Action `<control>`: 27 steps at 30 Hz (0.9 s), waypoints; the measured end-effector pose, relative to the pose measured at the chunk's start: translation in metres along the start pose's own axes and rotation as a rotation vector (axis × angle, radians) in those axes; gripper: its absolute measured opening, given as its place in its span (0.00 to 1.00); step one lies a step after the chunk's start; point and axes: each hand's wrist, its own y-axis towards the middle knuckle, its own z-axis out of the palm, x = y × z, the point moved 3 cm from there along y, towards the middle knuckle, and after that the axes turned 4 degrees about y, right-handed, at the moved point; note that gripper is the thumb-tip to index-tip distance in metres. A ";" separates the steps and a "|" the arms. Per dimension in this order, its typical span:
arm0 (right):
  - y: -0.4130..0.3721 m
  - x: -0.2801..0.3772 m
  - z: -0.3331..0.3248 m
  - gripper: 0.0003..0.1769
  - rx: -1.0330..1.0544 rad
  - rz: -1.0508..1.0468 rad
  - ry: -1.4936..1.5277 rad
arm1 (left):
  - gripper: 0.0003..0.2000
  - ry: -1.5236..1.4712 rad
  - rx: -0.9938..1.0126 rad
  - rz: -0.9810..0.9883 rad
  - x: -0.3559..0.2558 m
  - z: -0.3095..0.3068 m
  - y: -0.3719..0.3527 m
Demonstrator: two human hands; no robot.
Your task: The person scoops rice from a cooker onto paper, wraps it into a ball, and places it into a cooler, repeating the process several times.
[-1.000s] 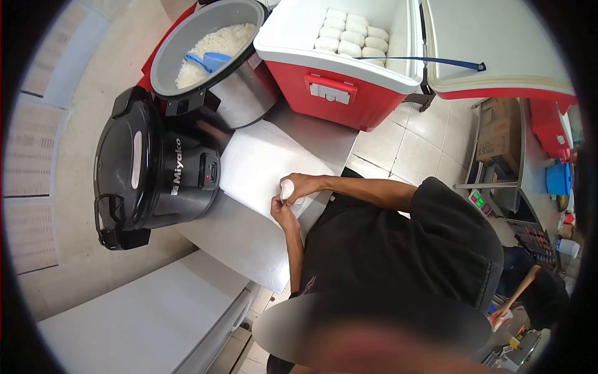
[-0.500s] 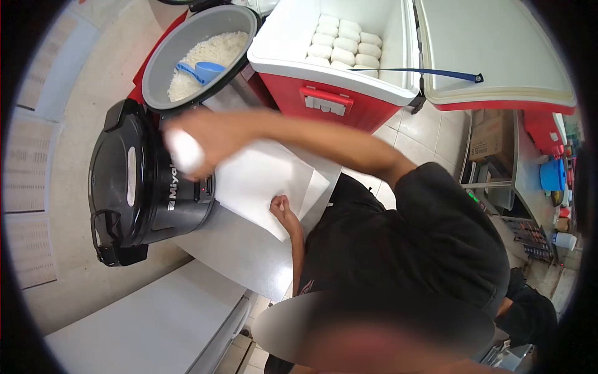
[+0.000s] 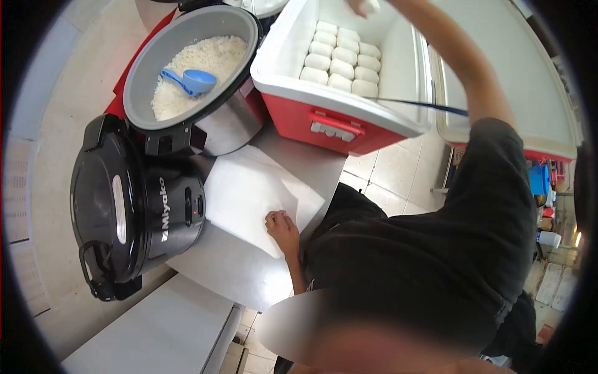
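Observation:
My right hand, cut off by the top edge, is over the open cooler and closed round a wrapped rice packet. Beneath it, several white packets lie in rows inside the red and white cooler. My left hand rests at the near side of a stack of white paper sheets. Its fingers are curled at the edge of the top sheet, where a shaded fold shows; the fingertips are partly hidden. The stack lies on a metal table.
Beyond the paper stands an open pot of cooked rice with a blue scoop in it. A closed black rice cooker is at the left. The cooler lid hangs open. A white chest stands beside the table.
My right hand has swung from over the black cooker to above the cooler, carrying the white packet. My left hand stays at the paper, its fingers now further forward. The view has shifted.

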 end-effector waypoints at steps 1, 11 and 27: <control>0.023 -0.018 0.041 0.43 0.028 0.071 0.004 | 0.05 0.013 0.042 0.019 0.003 0.002 0.002; 0.146 -0.083 0.258 0.48 -0.206 0.104 0.240 | 0.03 0.062 0.059 -0.041 0.000 0.013 0.040; 0.111 -0.054 0.294 0.28 -0.340 0.449 0.262 | 0.13 -0.173 0.012 -0.091 0.006 0.003 0.042</control>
